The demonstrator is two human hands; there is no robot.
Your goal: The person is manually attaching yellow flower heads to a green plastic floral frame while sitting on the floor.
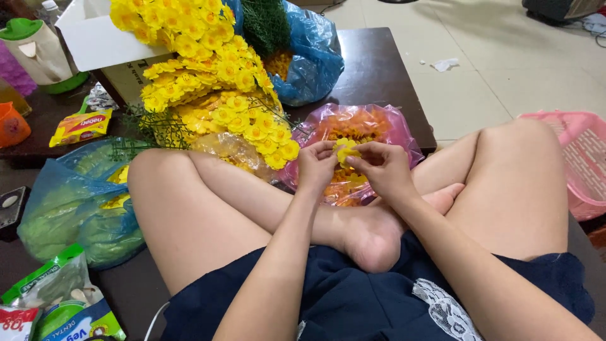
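Head cam: both hands, left hand & right hand, pinch yellow flower over pink bag w/ orange petals.

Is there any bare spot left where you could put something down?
Yes: the dark table is bare right of the blue bag, behind the pink bag. The tiled floor beyond is open. It's crowded around the yellow flowers and left side.

Dark navy shorts (white lace trim at hem), bare arms, bare feet.
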